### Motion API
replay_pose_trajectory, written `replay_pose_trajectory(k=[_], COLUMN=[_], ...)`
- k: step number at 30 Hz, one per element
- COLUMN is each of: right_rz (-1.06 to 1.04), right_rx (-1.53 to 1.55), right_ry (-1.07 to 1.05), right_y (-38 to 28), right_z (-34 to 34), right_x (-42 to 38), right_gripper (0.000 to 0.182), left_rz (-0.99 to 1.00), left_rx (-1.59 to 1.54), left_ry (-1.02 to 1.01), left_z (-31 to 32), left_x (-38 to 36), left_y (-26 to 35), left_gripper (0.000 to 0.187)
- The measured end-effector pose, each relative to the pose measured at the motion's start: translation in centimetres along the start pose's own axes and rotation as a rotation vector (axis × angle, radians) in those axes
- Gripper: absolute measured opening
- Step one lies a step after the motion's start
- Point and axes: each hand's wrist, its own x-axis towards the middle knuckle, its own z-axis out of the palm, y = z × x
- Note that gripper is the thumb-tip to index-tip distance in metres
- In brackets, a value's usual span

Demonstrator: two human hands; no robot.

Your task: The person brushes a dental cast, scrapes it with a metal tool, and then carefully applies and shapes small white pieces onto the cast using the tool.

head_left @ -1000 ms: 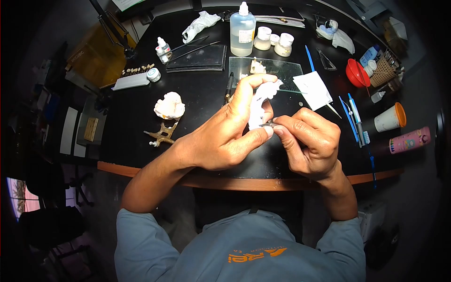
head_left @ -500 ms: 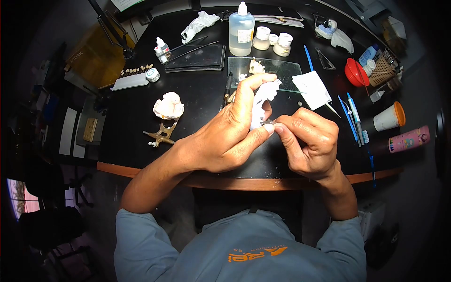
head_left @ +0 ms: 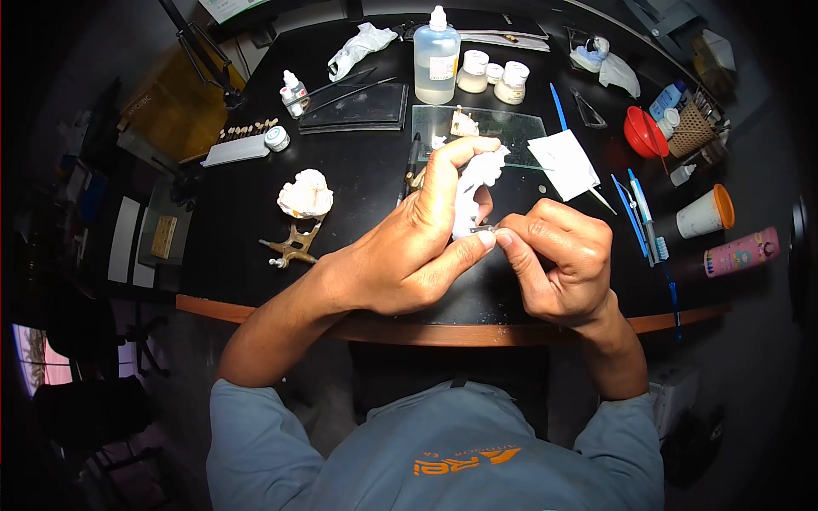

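My left hand (head_left: 396,260) is wrapped round a white plaster dental cast (head_left: 474,189), its index finger over the top edge and its thumb near the bottom. Between the thumb and fingers of my right hand (head_left: 562,251) is a small metal blade (head_left: 482,228), with most of its handle hidden by the fingers. The blade's tip meets the lower edge of the cast, just above my left thumb. To the left, another plaster cast (head_left: 305,195) sits on a brass-coloured articulator (head_left: 296,245).
Behind my hands lies a glass plate (head_left: 511,136) bearing a small tooth model (head_left: 464,122). A clear bottle (head_left: 436,64) and several jars (head_left: 509,83) stand farther back. A paper pad (head_left: 564,166), red bowl (head_left: 645,132) and toothbrush (head_left: 649,217) are on the right. The wooden table edge (head_left: 460,335) runs below my hands.
The metal blade has shifted slightly downward at the cast's lower edge, and my right fingers have moved a little with it. My left hand keeps nearly the same hold.
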Motion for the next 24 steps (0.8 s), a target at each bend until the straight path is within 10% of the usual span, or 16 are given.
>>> replay_pose_trajectory(k=[24], right_rz=[0.090], right_rx=[0.075], right_ry=[-0.015], right_y=[0.2], right_z=[0.0], right_x=[-0.1], right_gripper=[0.002], left_rz=[-0.046], left_rx=[-0.088], left_ry=[0.021], left_z=[0.0], left_x=[0.0], left_y=[0.2], left_gripper=[0.081])
